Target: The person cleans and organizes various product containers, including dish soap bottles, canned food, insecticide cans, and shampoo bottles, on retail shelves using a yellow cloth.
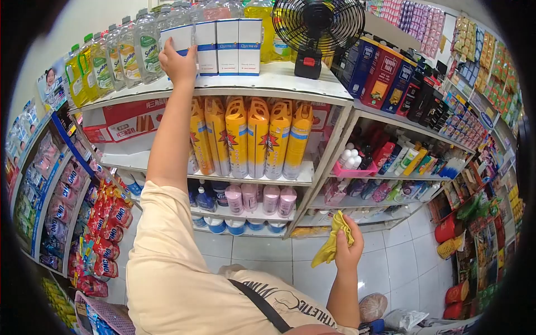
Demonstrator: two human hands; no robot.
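My left hand [180, 62] reaches up to the top shelf, its thumb and fingers closed on the leftmost white and blue box [177, 33]. This box leans slightly beside several like boxes [228, 47] standing upright in a row. Down at my right side, my right hand [349, 245] is closed around a crumpled yellow cloth [333, 240], part of which hangs below the fingers.
Clear dish soap bottles [149, 51] line the top shelf at left, and a black fan [318, 28] stands right of the boxes. Below are yellow spray cans [258, 137]. Red detergent packs [106, 223] hang at left; white floor tiles [262, 248] lie below.
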